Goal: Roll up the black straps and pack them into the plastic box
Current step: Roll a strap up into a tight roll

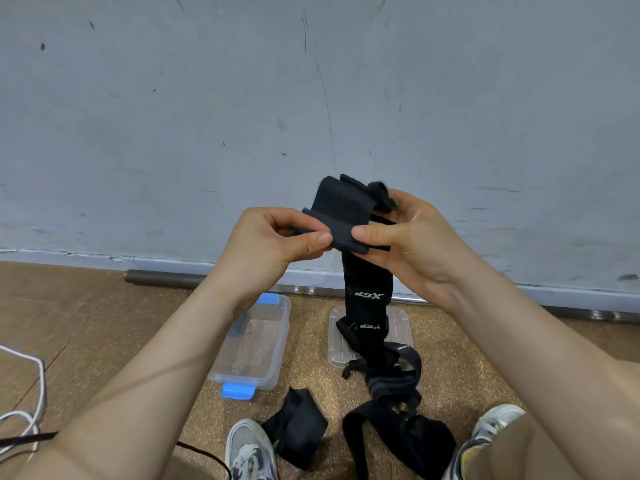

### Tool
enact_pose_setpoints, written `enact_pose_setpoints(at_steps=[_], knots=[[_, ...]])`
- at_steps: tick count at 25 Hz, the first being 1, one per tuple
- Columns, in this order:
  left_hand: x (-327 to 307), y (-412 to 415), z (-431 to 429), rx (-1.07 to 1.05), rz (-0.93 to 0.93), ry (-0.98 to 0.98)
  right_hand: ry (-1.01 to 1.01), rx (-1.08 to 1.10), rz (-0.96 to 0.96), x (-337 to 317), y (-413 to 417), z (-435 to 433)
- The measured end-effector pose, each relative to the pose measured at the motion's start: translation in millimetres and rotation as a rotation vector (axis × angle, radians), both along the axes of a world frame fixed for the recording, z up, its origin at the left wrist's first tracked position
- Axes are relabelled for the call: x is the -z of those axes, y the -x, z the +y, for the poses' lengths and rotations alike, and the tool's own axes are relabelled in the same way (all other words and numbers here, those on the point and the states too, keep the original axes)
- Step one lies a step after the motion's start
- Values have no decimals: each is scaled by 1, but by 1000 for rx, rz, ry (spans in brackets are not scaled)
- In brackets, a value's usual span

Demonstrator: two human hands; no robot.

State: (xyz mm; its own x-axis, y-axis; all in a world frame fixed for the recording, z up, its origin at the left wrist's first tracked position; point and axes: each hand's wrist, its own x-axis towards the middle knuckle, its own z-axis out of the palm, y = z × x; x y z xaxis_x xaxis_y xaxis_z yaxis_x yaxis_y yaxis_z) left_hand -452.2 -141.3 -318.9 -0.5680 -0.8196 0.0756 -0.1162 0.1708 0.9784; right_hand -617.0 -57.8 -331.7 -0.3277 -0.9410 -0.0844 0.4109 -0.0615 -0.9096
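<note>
I hold the folded top end of a long black strap [349, 209] in front of the wall. My left hand [266, 244] pinches its lower left edge between thumb and fingers. My right hand [412, 237] grips its right side, thumb pressed on the front. The rest of the strap, with white lettering, hangs down to a tangle of black straps [398, 403] on the floor. Another black strap [298, 427] lies folded by my left shoe. The clear plastic box [273, 362] with blue clips stands open on the floor under my left forearm.
The box's clear lid [401, 327] lies flat right of the box, partly under the straps. My shoes [249, 452] sit at the bottom edge. A metal pipe [162, 277] runs along the wall base. White and black cables [31, 410] lie at the left.
</note>
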Motion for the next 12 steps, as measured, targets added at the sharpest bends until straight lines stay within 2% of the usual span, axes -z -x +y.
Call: enact_pose_setpoints(at_steps=[6,9,12], knots=[[2,7,4,-97,98,-63,9,54,143,-5,-7,2],[2,11,10,-97,96,-36,-6,53,180,-6,-7,3],[1,11,7,-42,114,-114,-25,60,172,-6,-1,2]])
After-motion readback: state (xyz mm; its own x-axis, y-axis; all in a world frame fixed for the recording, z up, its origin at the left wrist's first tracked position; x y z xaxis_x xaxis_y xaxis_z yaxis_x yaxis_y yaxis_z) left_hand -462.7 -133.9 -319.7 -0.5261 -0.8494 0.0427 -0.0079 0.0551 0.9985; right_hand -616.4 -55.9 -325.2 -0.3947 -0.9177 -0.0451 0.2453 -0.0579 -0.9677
